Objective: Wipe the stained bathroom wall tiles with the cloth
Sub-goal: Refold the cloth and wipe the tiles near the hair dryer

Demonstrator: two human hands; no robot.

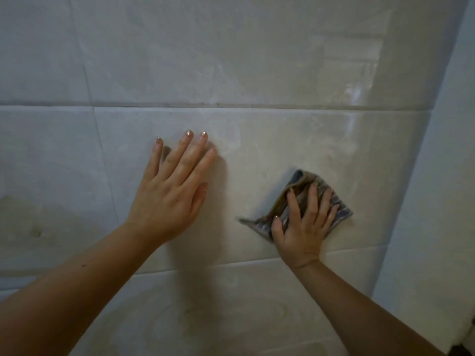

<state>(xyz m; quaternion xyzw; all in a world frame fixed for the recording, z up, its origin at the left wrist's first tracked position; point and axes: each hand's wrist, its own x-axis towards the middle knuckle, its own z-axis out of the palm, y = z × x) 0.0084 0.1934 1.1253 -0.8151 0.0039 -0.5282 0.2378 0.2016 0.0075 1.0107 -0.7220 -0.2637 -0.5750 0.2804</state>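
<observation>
A: Head view. Cloth?
B: Folded striped cloth (305, 179) at 4 o'clock from centre, flat against the wall tiles (257, 150). Right hand (305, 224) presses it, fingers spread and straight.
A: Left hand?
B: Left hand (169, 191) at 10 o'clock from the cloth, apart. Flat on tile, fingers straight, holding nothing.

no readable text, no labels or numbers, neither on wall tiles (282, 150) nor cloth (303, 180)
</observation>
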